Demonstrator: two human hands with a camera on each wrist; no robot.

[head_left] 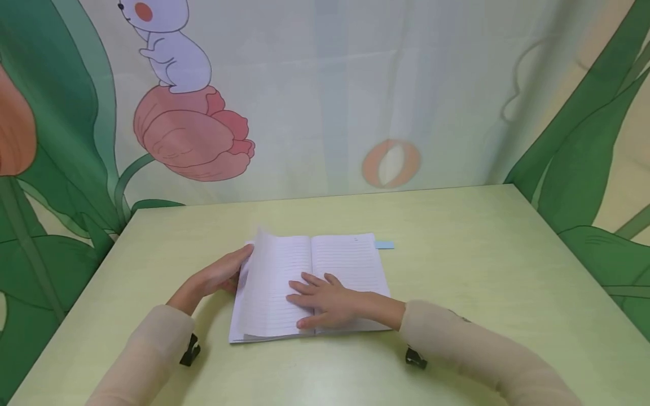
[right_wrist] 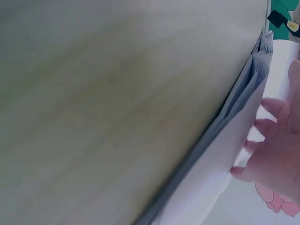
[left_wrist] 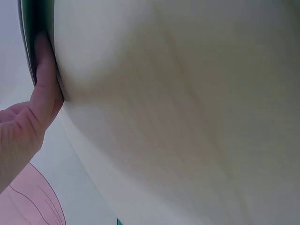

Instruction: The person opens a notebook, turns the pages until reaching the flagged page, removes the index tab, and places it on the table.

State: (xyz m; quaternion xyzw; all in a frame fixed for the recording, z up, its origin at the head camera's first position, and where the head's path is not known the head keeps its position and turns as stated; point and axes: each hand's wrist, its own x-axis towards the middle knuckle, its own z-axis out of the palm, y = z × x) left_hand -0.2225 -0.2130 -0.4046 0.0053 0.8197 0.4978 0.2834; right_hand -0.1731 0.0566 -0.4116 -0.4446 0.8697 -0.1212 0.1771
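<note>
An open lined notebook (head_left: 347, 256) lies on the table, with a blue tab (head_left: 385, 245) jutting from its right edge. My left hand (head_left: 220, 274) holds the notebook's left edge; in the left wrist view, a finger of that hand (left_wrist: 40, 105) reaches between its layers. Beside it, a page (head_left: 260, 276) on the left side stands partly raised, its top corner blurred. Across the middle fold, my right hand (head_left: 325, 301) rests on the pages with fingers spread. The right wrist view has this hand (right_wrist: 274, 145) over the notebook's layered page edges (right_wrist: 229, 108).
The pale yellow-green table (head_left: 457, 254) extends on all sides of the notebook. A curtain (head_left: 284, 113) printed with a rabbit and flowers hangs behind it. Dark clips or mounts (head_left: 190, 351) sit at both wrists, below the beige sleeves (head_left: 472, 344).
</note>
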